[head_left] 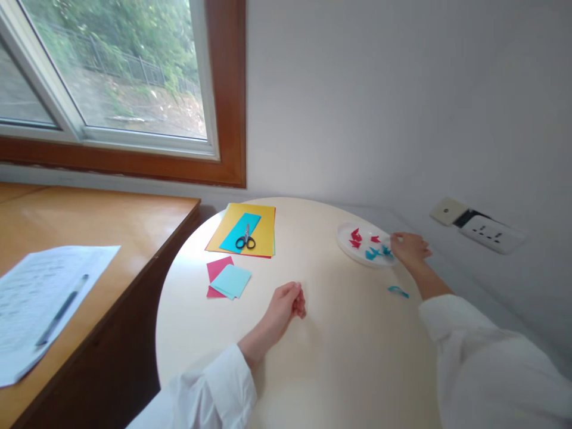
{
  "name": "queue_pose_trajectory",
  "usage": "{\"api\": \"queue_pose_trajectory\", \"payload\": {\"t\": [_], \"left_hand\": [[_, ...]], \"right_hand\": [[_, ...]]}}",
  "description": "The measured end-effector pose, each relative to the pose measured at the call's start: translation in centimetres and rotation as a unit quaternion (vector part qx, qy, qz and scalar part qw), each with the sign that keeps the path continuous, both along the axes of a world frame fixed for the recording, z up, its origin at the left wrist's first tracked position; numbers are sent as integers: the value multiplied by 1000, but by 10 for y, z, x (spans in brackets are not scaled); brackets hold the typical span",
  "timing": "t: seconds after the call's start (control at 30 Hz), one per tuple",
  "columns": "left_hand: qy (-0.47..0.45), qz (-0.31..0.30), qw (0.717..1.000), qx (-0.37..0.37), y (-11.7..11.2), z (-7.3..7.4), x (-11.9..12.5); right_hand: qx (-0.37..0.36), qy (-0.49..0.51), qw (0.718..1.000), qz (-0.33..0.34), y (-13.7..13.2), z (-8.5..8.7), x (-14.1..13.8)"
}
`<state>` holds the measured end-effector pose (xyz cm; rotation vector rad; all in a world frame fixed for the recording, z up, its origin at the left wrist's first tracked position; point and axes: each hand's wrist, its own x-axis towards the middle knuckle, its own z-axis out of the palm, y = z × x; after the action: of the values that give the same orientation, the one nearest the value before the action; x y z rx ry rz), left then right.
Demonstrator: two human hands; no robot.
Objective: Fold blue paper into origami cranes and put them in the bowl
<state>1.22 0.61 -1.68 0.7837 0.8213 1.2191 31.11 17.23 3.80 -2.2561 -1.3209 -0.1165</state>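
My left hand rests on the round table with its fingers curled in, and nothing shows in it. At the right rim of a shallow white plate, my right hand has its fingers closed on the edge. Small red folded paper pieces and blue folded paper pieces lie in the plate. Just below it on the tabletop is a curved blue paper piece. To the left of my left hand, light blue paper squares overlap red paper squares.
Black-handled scissors lie on a blue paper strip over yellow sheets at the table's back. On the wooden desk at left are written papers and a pen. A wall socket is at right.
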Motion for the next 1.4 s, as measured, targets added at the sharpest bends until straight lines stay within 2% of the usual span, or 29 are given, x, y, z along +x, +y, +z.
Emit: {"api": "queue_pose_trajectory", "payload": {"t": [0.07,0.17,0.23,0.33,0.47,0.57,0.67,0.77,0.9,1.0,1.2,1.4], "left_hand": [[21,35,999,11,1,0,-2],[60,160,985,34,8,-2,-12],[77,242,966,40,15,-4,-22],[117,323,938,52,26,-7,-37],[212,382,894,104,32,-6,-52],[295,403,855,141,33,-1,-65],[379,409,817,150,39,4,-84],[469,397,779,125,56,6,-105],[585,342,730,88,83,2,-123],[653,289,697,61,93,-4,-126],[737,208,641,44,94,-13,-125],[769,178,613,35,96,-9,-128]], "right_hand": [[21,-2,999,47,4,5,-23],[49,-13,977,207,10,4,-78],[47,-22,950,307,12,-2,-125],[24,-36,903,427,9,-17,-200],[-11,-64,857,511,-1,-37,-281],[-32,-85,837,540,-7,-48,-313],[-47,-100,829,548,-11,-57,-325],[-47,-109,834,539,-14,-63,-326],[-40,-116,845,521,-17,-65,-325],[-32,-122,850,511,-20,-66,-324],[-26,-127,865,484,-23,-69,-317],[-28,-127,889,438,-19,-66,-304]]}}
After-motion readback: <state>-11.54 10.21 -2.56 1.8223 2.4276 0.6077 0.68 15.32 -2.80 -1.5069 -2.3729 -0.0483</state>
